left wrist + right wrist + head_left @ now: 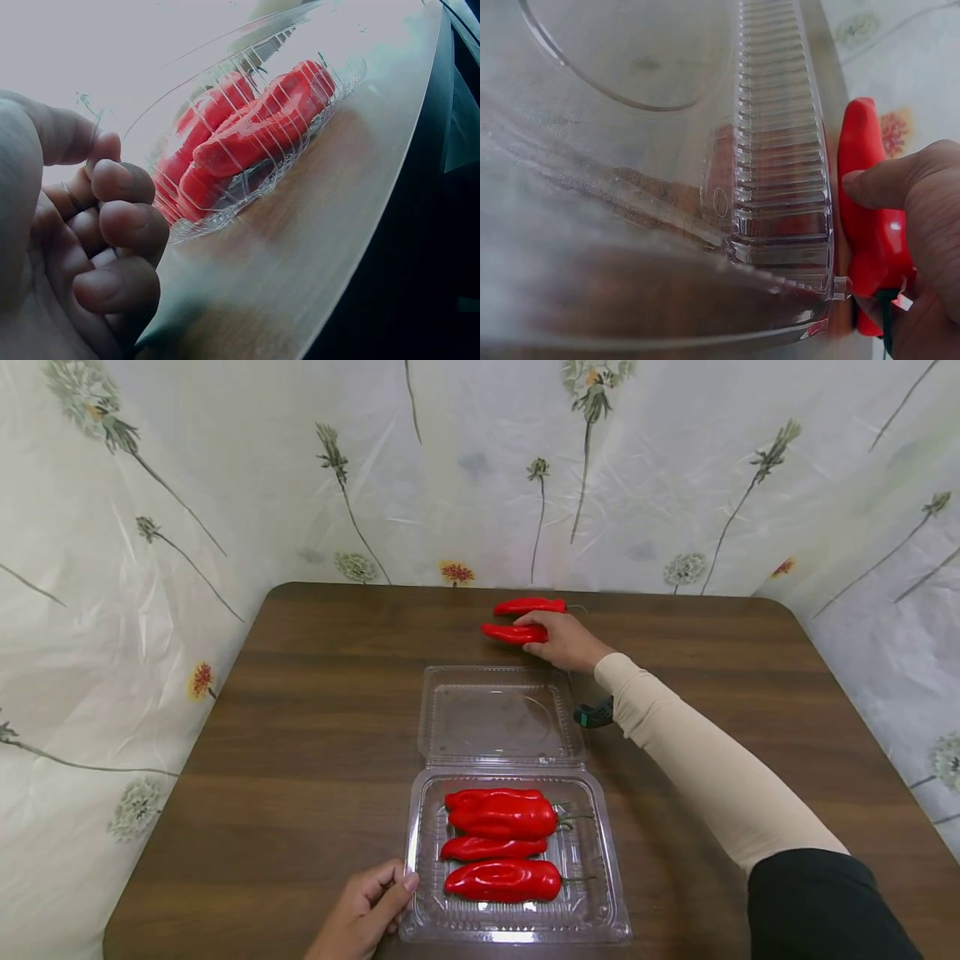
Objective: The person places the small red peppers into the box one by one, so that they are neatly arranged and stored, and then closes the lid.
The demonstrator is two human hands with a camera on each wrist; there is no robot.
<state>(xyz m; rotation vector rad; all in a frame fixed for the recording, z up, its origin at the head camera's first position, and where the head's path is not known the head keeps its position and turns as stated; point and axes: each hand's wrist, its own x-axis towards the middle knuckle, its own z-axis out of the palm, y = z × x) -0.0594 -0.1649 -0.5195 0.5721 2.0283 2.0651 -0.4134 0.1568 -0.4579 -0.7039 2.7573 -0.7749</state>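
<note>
At the back of the table my right hand (562, 639) grips a red pepper (513, 633), thumb along its side in the right wrist view. A second red pepper (529, 606) lies just behind it. My left hand (367, 906) pinches the left rim of a clear plastic clamshell container (517, 935) near its front corner; its fingers curl at the rim in the left wrist view. Several red peppers (502, 881) lie crosswise in the container's base, most with stems to the right. The container's lid (495, 718) lies folded back, behind the base.
Everything sits on a dark wood-grain table (315, 718) with rounded back corners. Floral-printed sheeting (465, 485) hangs behind the table and along both sides. A dark wrist device (594, 714) shows under my right wrist, close to the lid's right edge.
</note>
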